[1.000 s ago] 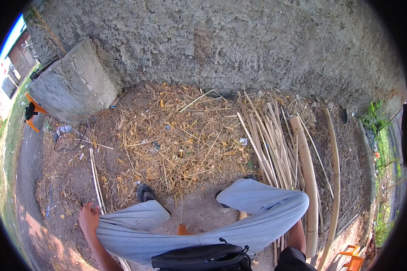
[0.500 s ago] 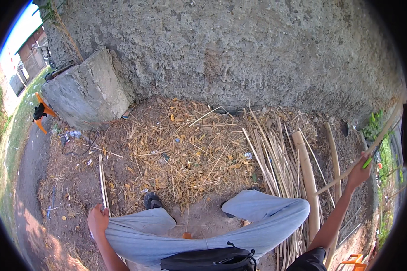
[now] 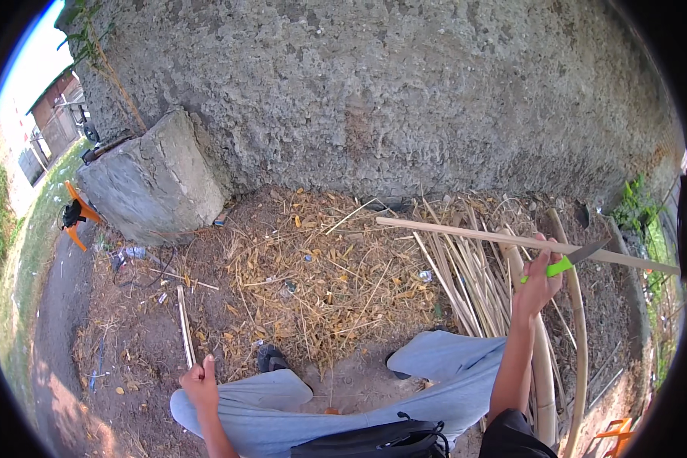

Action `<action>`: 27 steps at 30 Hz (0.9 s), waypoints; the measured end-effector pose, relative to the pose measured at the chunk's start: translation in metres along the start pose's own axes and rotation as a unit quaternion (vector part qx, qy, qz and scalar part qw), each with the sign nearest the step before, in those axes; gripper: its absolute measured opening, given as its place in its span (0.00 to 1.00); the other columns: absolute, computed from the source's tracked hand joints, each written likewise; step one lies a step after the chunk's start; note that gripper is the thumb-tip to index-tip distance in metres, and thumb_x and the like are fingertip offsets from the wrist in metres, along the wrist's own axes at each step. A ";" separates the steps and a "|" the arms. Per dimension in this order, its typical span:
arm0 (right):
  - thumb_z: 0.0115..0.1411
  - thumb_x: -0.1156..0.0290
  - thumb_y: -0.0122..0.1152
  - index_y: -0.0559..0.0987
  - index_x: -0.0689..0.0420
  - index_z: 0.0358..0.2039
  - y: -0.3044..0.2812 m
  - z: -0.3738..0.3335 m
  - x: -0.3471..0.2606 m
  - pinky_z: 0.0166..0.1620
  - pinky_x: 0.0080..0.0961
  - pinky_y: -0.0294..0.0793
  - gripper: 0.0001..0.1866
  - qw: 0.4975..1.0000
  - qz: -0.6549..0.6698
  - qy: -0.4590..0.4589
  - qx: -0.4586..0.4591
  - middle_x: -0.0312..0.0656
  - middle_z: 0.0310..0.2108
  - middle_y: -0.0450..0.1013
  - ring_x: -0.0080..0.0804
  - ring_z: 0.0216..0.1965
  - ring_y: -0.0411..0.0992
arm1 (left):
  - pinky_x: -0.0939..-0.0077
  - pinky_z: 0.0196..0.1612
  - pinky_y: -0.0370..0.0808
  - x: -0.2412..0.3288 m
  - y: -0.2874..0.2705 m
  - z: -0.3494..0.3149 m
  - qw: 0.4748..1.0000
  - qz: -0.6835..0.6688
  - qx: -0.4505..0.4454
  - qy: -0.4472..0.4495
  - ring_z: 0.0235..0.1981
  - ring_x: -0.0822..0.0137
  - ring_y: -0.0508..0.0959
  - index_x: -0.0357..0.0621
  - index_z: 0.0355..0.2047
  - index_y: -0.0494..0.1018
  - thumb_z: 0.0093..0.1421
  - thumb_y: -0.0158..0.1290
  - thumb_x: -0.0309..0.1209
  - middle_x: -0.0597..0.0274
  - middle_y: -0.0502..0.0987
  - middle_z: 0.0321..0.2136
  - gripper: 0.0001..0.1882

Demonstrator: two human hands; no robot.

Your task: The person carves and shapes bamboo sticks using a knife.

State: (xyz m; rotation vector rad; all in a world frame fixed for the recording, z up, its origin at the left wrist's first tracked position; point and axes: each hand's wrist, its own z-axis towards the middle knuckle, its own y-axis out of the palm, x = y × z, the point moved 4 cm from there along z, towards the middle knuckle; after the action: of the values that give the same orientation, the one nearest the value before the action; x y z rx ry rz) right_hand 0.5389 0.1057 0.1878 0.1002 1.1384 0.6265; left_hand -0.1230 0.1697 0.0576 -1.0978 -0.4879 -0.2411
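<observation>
A long, flat, pale bamboo strip (image 3: 450,230) and a knife with a bright green handle (image 3: 563,264) are both grasped in the right hand (image 3: 538,286), just right of the pile of thin tan bamboo strips (image 3: 466,286); the long strip is held crosswise over that pile's far part, past its right side. The left hand (image 3: 201,385) is held curled at the grey-trousered left knee (image 3: 187,408), well left of the pile; whether anything is gripped there cannot be told. A thick, round, tan bamboo pole (image 3: 544,382) is laid just right of the pile.
</observation>
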 end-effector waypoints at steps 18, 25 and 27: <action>0.68 0.73 0.51 0.69 0.60 0.47 -0.043 -0.150 0.181 0.25 0.16 0.66 0.09 0.941 0.059 0.314 -0.114 0.52 0.47 0.75 0.11 0.21 0.61 | 0.57 0.56 0.63 0.176 0.158 -0.008 0.937 -0.199 -0.158 0.239 0.52 0.52 0.70 0.43 0.49 0.75 0.53 0.63 0.41 0.56 0.76 0.47 0.25; 0.68 0.71 0.52 0.70 0.57 0.43 -0.034 -0.162 0.196 0.25 0.16 0.67 0.06 0.933 0.035 0.338 -0.117 0.51 0.46 0.76 0.12 0.19 0.59 | 0.59 0.53 0.65 0.160 0.189 -0.030 0.933 -0.183 -0.243 0.193 0.46 0.57 0.74 0.44 0.48 0.77 0.55 0.63 0.37 0.60 0.79 0.40 0.21; 0.68 0.71 0.52 0.70 0.57 0.43 -0.031 -0.163 0.195 0.25 0.16 0.68 0.06 0.936 -0.001 0.326 -0.132 0.50 0.45 0.76 0.13 0.21 0.62 | 0.60 0.50 0.67 0.155 0.193 -0.036 0.936 -0.171 -0.247 0.186 0.43 0.57 0.76 0.44 0.47 0.77 0.55 0.63 0.35 0.60 0.80 0.37 0.19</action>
State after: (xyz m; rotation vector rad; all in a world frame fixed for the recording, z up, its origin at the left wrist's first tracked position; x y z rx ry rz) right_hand 0.4622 0.1420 -0.0543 -0.3666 1.6768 0.8344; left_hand 0.1021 0.2309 -0.0319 -1.4112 -0.2754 -0.8998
